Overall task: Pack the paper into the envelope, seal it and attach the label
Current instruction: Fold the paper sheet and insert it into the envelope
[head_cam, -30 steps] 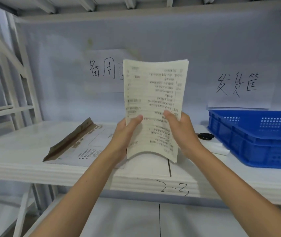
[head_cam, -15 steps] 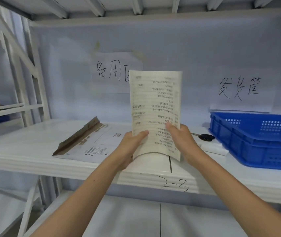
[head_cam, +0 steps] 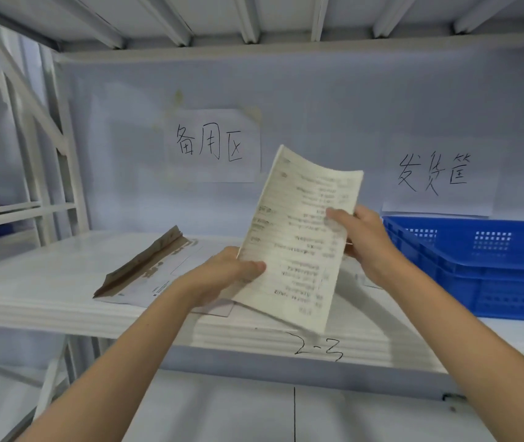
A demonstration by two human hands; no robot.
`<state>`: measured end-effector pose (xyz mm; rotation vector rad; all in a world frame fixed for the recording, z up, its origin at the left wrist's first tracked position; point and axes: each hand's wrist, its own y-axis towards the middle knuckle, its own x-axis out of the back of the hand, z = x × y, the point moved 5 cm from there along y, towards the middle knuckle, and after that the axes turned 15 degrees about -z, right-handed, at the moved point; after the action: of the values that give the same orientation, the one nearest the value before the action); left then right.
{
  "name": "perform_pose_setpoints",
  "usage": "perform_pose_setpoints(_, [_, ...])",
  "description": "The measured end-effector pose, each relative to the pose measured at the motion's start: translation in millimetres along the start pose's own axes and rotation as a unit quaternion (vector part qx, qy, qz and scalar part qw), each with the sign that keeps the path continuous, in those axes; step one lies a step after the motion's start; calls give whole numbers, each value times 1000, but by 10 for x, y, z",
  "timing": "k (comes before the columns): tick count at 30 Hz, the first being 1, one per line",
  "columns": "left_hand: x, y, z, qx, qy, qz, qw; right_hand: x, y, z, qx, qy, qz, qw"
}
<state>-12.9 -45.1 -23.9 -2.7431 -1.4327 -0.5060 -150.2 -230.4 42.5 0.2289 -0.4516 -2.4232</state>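
Observation:
A printed paper sheet (head_cam: 299,237), cream with lines of text, is held up above the white shelf, tilted with its top leaning right. My left hand (head_cam: 222,275) pinches its lower left edge. My right hand (head_cam: 362,240) grips its right edge higher up. An envelope (head_cam: 155,269) with a brown raised flap and printed white face lies flat on the shelf to the left, partly hidden behind my left hand. No label is visible.
A blue plastic crate (head_cam: 484,266) stands on the shelf at the right. Two handwritten paper signs (head_cam: 213,145) hang on the back wall. The shelf front edge (head_cam: 127,327) bears the marking 2-3. A lower shelf shows below.
The sheet went from upright to tilted and shifted right. My right hand slid up its right edge; my left hand stayed low on the left edge.

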Motion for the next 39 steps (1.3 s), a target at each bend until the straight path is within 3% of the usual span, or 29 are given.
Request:
perform_pose_setpoints(3, [38, -71, -16, 29, -4, 89, 996, 143, 144, -15, -41, -10, -57, 997])
perform_pose_setpoints(6, [86, -109, -37, 56, -178, 74, 980, 238, 233, -185, -92, 0, -128, 987])
perform_pose_setpoints(8, [111, -105, -26, 66, -362, 78, 927, 270, 239, -325, -139, 56, -182, 972])
perform_pose_setpoints(10, [88, -99, -17, 62, -462, 109, 878, 246, 218, -445, -173, 130, -218, 952])
perform_pose_setpoints(14, [-178, -139, -25, 53, -419, 167, 891, 69, 92, -596, -188, 204, -267, 923])
perform_pose_setpoints(19, [-397, -151, -81, 59, -468, 84, 878, -72, -44, -583, -149, 225, -355, 895])
perform_pose_setpoints(23, [-403, -112, -145, 38, -594, -12, 803, -155, -97, -647, -163, 219, -374, 886])
perform_pose_setpoints(26, [-423, -79, -146, 38, -634, -68, 769, -244, -108, -703, -174, 232, -374, 881])
perform_pose_setpoints(30, [-524, 13, -13, 70, -566, -222, 791, -534, -203, -834, -183, 240, -322, 897])
perform_pose_setpoints(33, [-433, 65, 60, 78, -535, -284, 792, -608, -256, -890, -195, 244, -244, 918])
perform_pose_setpoints(37, [-131, 117, 58, 74, -498, -261, 824, -181, -58, -853, -204, 259, -254, 909])
perform_pose_setpoints(39, [-29, 123, 61, 90, -476, -211, 849, 5, 74, -795, -187, 203, -237, 931])
